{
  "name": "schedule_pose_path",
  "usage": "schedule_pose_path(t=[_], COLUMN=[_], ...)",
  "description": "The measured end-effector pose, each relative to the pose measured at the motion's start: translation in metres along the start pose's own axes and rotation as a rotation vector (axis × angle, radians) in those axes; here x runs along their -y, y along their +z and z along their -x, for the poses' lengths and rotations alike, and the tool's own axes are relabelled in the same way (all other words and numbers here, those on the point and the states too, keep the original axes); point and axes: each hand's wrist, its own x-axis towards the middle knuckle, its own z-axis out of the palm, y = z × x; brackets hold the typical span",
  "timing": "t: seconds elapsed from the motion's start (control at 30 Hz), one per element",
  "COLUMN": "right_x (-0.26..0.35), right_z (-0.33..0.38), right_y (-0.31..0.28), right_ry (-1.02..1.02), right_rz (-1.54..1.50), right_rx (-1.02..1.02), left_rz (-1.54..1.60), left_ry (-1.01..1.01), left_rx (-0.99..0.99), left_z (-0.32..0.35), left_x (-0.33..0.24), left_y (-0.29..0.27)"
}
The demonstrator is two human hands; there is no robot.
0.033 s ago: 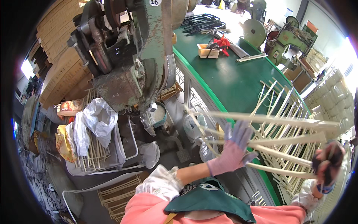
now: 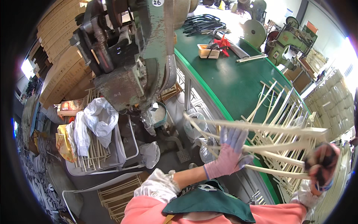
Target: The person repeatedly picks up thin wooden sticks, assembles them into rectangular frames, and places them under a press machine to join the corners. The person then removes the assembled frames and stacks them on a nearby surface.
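Observation:
My left hand (image 2: pixel 228 153), in a pink and lavender glove, reaches across with its fingers stretched out flat and its thumb apart. It lies against a loose bundle of long cream-coloured strips (image 2: pixel 283 154), some of them curved at their left ends. At the right, my right hand (image 2: pixel 322 164), in a dark and red glove and blurred, is closed around the bundle's right end. The fingers' exact grip there is smeared. Below the bundle, many similar cream strips (image 2: pixel 278 112) lie crisscrossed on the green-topped table (image 2: pixel 223 82).
A worn green press machine (image 2: pixel 128 74) stands ahead to the left. A white-framed cart (image 2: pixel 119 158) holds strips and white bags. Farther along the table sit an orange-lined tray (image 2: pixel 209 52), a red cloth (image 2: pixel 223 43) and black bent frames (image 2: pixel 203 23). Cardboard boxes (image 2: pixel 61 71) rise at the left.
Both hands and the strips have shifted slightly left. The left hand's fingers remain stretched out, and the right hand keeps its hold.

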Motion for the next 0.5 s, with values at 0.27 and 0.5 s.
schedule_pose_path(t=[0.27,0.5], right_x=[-0.05,-0.154], right_z=[-0.074,-0.093], right_y=[0.192,0.273], right_ry=[0.593,0.778], right_rz=[-0.052,-0.521], right_rx=[0.81,1.077], left_rz=[1.144,0.901], left_ry=[-0.982,-1.327], left_rx=[-0.373,-0.586], left_z=[0.09,0.121], left_x=[0.003,0.07], left_y=[-0.055,-0.099])
